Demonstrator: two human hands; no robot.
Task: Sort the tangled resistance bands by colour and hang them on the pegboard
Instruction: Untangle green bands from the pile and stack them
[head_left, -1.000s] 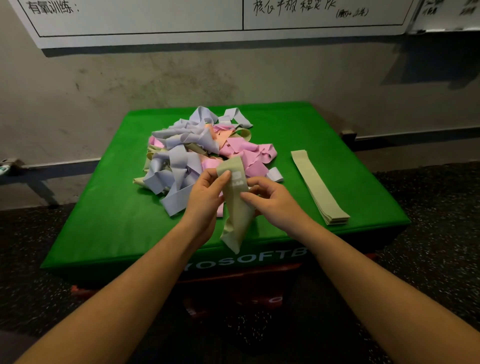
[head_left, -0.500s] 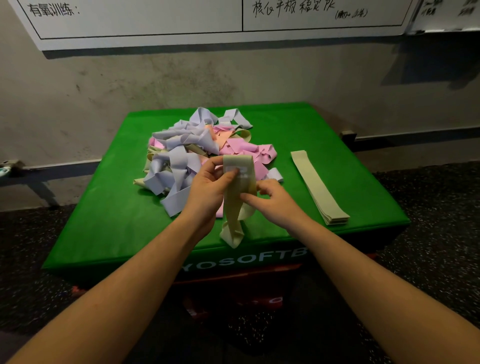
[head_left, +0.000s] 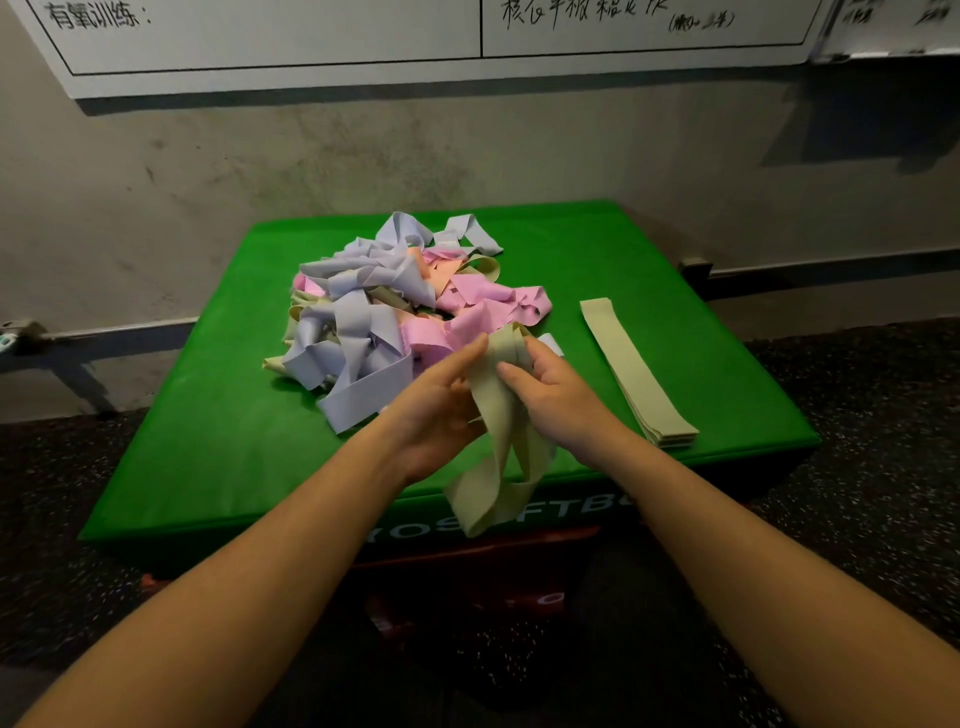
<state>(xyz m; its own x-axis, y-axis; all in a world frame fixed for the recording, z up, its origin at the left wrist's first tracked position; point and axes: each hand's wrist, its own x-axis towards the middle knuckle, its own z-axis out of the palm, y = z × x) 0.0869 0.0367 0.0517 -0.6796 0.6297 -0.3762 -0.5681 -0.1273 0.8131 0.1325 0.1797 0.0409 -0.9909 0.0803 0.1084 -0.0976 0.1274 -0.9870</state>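
Only the head cam here, looking down over both forearms at a green padded box with white lettering on its front face, partly covered.

Both hands are on one pale olive band. The left hand has its fingers curled in with the fingertips pressed to the band's upper left edge. The right hand pinches the top of the same band between thumb and fingers, so both are clamped on it. The band is bunched at the top between the two hands, then drops in a twisted loop over the near edge of the box, hanging in front of the lettering.

Just behind the hands sits the tangled pile, roughly mid-box and a bit left. It's mostly lavender bands on the left and back, pink bands on the right, plus a little peach and some olive strips poking through. Everything there is knotted and overlapping.

To the right, apart from the pile, a neat flat stack of olive bands lies lengthwise, running from mid-box towards the near right corner.

Behind the box is a scuffed grey wall with a whiteboard at the top carrying handwritten characters. The floor is dark and speckled.
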